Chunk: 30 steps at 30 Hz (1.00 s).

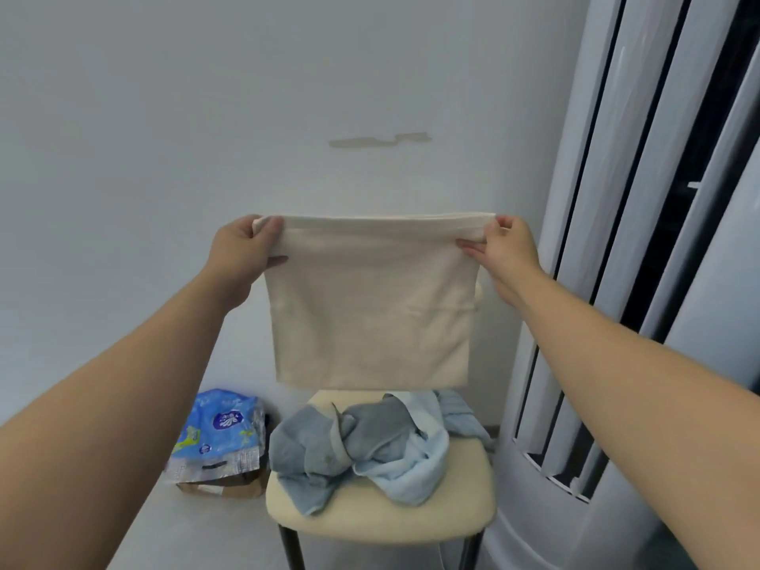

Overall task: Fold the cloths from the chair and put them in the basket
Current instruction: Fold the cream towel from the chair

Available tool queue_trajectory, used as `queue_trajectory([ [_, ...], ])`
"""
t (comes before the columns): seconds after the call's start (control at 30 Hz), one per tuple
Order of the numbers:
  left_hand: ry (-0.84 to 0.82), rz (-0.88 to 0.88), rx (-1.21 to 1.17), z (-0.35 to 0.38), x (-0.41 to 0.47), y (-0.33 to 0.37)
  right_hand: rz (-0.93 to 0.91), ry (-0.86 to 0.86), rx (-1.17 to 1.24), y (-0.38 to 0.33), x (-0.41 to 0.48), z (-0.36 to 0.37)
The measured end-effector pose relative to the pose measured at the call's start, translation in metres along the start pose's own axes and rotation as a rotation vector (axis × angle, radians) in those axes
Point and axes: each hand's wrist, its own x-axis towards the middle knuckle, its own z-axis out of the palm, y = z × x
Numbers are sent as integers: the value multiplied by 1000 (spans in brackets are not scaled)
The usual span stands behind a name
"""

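Note:
A cream cloth (370, 306), folded over at its top edge, hangs flat in the air above the chair. My left hand (242, 253) pinches its top left corner and my right hand (506, 250) pinches its top right corner, stretching the edge level. Below it stands the cream chair (382, 516) with dark legs; the cloth hides its backrest. On the seat lies a crumpled heap: a grey cloth (329, 446) tangled with a light blue cloth (415, 458). No basket is in view.
A blue plastic pack (222, 429) sits on a cardboard box (230, 487) on the floor left of the chair. A tall white floor-standing unit (617, 281) with dark vertical slots stands close on the right. A pale wall is behind.

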Motion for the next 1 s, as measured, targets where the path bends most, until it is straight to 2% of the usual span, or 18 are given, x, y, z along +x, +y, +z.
queue_trajectory([
  [0.1, 11, 67, -45, -6, 1, 20, -54, -7, 93, -11, -4, 1],
  [0.23, -45, 34, 13, -21, -29, 10, 7, -75, 125, -9, -36, -14],
  [0.43, -128, -142, 220, -59, -125, -42, 60, -219, -132, 34, -115, -64],
  [0.6, -342, -323, 498, -78, -198, -92, 159, -429, -403, 82, -184, -113],
  [0.8, -523, -348, 722, -70, -228, -136, 282, -680, -781, 114, -208, -144],
  [0.87, -521, -329, 736, -65, -221, -141, 262, -709, -868, 117, -201, -145],
  [1.0, -431, -319, 720, -53, -184, -148, 223, -628, -863, 122, -160, -133],
])
